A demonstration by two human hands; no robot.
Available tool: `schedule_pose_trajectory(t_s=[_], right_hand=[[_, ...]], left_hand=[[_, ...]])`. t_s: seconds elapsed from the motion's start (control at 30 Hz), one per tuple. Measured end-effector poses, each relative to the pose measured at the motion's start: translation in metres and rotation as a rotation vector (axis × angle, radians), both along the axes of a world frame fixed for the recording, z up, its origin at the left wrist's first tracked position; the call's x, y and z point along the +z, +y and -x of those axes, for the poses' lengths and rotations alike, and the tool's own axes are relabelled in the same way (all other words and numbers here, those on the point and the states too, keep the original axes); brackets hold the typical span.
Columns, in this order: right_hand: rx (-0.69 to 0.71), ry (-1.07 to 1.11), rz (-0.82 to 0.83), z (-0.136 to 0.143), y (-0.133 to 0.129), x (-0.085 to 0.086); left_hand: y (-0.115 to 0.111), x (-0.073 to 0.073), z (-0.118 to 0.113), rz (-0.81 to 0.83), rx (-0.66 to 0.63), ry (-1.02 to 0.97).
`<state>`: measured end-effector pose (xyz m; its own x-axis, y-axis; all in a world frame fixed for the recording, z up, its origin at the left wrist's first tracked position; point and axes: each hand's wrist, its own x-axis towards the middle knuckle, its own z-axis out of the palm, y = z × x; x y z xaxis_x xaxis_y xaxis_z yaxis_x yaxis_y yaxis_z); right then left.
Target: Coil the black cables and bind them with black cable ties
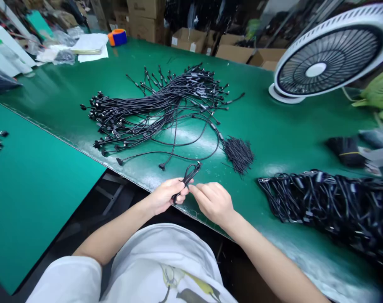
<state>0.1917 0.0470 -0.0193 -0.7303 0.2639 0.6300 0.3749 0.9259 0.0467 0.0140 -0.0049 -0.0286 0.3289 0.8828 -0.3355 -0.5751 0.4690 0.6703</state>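
Note:
My left hand (165, 196) is closed around a folded black cable (191, 171) near the table's front edge. The loops and a metal connector tip stick out above its fingers. Just to the right, my right hand (214, 203) is in a pinch close to the cable; what its fingertips hold, if anything, is too small to make out. Beyond both hands lies a large pile of loose black cables (159, 99) with plugs at their ends. A heap of short black ties (239, 154) rests to the right of that pile.
Several rows of folded black cables (323, 202) lie at the right. A white fan (315, 69) stands at the back right. An orange and blue tape roll (117, 38) and papers (92, 46) are at the back left. Cardboard boxes (188, 40) stand behind the green table (260, 118).

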Motion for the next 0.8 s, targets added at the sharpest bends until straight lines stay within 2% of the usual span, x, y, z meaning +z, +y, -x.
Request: schedule_pose_trajectory(t_s=[0.17,0.27,0.33,0.43,0.5,0.57,0.63,0.8], right_hand=[[-0.007,0.088,-0.096,-0.002,-0.006,-0.01],[-0.006,0.1,-0.117,-0.004,-0.008,-0.013],[0.021,0.077,-0.119,-0.005,-0.008,-0.012],[0.15,-0.055,-0.131,-0.005,-0.005,-0.01],[0.271,-0.175,-0.155,-0.003,0.002,-0.012],[0.353,-0.237,-0.209,0.0,0.009,-0.014],[0.39,-0.244,-0.268,0.002,0.014,-0.014],[0.424,-0.338,-0.367,-0.001,0.018,-0.011]], left_hand=[[-0.008,-0.001,0.004,0.106,-0.078,-0.187],[-0.009,-0.004,0.002,0.109,-0.103,-0.193],[-0.009,-0.007,-0.001,0.049,-0.07,-0.078],[-0.007,-0.015,-0.005,-0.099,-0.028,0.301],[-0.003,-0.021,-0.005,-0.157,-0.096,0.581],[0.001,-0.026,-0.003,-0.162,-0.158,0.719],[0.003,-0.031,-0.003,-0.124,-0.193,0.684],[0.005,-0.038,-0.003,0.114,-0.231,0.356]])
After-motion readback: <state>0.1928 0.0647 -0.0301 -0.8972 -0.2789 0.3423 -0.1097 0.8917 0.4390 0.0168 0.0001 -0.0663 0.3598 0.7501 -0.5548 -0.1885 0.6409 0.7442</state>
